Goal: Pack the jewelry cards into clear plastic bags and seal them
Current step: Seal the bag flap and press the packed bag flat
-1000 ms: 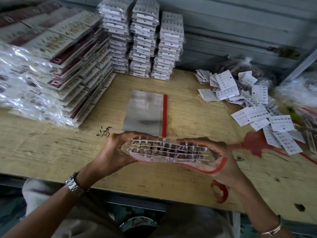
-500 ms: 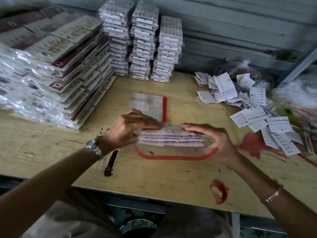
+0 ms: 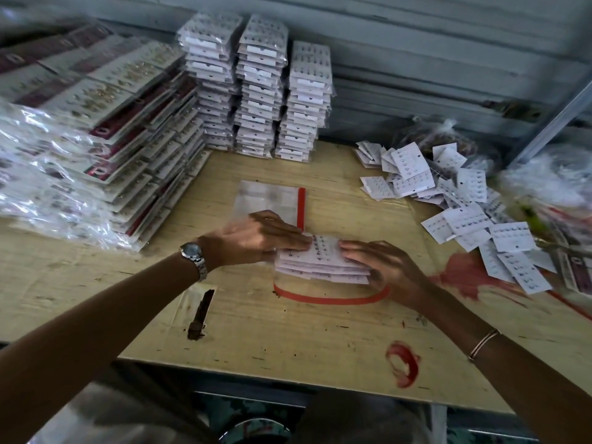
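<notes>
We look down on a worn wooden table (image 3: pixel 288 347) marked with red paint smears (image 3: pixel 403 363). Its left end carries a broad sloping pile of bagged card sets (image 3: pixel 96 129) in shiny plastic. At the back edge, against the wall, stand three tall stacks of packed white cards (image 3: pixel 256 91), side by side and touching. On the right lies a loose heap of unbagged jewelry cards (image 3: pixel 464 206), fanned across each other.

In the middle of the table a flat pile of empty clear bags (image 3: pixel 269 197) lies with a red strip along its right edge. Just in front of it sits the stack of jewelry cards (image 3: pixel 320 261) we are packing, lying flat inside a clear bag whose open flap (image 3: pixel 330 298), edged in red, curves out on the table toward us.

Our right hand (image 3: pixel 384 267) rests on the right half of that stack, fingers straight and flat on the top card, holding nothing. Our left hand (image 3: pixel 256 235) is blurred; its fingertips reach the stack's upper left edge and touch it, but we cannot tell whether they pinch the bag or only press.

A metal watch (image 3: pixel 192 251) sits on the left wrist, a thin bracelet (image 3: pixel 483 344) on the right. A small dark strip (image 3: pixel 200 312) lies on the table beside the left forearm.
</notes>
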`<action>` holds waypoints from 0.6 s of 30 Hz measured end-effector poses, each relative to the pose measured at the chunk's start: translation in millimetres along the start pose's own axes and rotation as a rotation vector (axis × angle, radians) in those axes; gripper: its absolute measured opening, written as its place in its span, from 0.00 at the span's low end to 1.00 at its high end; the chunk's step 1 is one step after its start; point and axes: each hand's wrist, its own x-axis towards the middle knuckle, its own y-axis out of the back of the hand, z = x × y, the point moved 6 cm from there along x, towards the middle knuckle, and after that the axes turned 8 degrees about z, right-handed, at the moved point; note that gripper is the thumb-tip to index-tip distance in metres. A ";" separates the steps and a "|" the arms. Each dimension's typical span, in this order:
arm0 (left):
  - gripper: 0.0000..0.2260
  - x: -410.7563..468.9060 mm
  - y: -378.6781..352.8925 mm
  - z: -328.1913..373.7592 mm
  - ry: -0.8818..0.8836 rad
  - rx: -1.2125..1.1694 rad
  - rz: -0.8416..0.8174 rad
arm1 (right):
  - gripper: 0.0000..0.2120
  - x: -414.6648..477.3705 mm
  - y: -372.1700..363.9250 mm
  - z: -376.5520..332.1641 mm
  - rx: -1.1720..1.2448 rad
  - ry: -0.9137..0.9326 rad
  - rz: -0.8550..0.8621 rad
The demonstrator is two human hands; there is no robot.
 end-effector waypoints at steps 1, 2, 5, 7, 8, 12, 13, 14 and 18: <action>0.23 -0.1 -0.9 -0.4 -0.019 0.011 -0.016 | 0.21 -1.5 -1.1 0.1 0.011 -0.006 -0.023; 0.24 -0.4 -1.9 -0.3 -0.023 0.017 -0.050 | 0.24 -3.2 -2.4 1.2 0.018 -0.020 -0.042; 0.27 -7.3 -5.6 -0.2 -0.002 0.062 -0.126 | 0.30 -8.7 -5.5 2.5 0.049 -0.046 -0.095; 0.29 -14.3 -3.0 4.1 0.039 0.116 -0.097 | 0.31 -12.6 -8.3 1.0 0.065 -0.043 -0.142; 0.30 -17.1 1.0 7.7 0.086 0.126 -0.044 | 0.32 -14.9 -9.2 0.5 0.065 -0.048 -0.162; 0.26 -34.8 19.5 23.3 0.460 0.039 0.263 | 0.40 -22.4 -5.7 1.4 0.060 -0.167 -0.106; 0.22 -41.8 22.3 29.4 0.546 0.040 0.316 | 0.41 -23.1 -2.8 0.3 0.055 -0.208 -0.053; 0.17 -49.0 23.6 36.1 0.615 0.047 0.342 | 0.40 -23.2 0.0 -2.2 0.053 -0.247 0.008; 0.22 -72.4 16.9 60.3 0.852 0.049 0.269 | 0.24 -13.7 8.1 -28.4 0.049 -0.322 0.277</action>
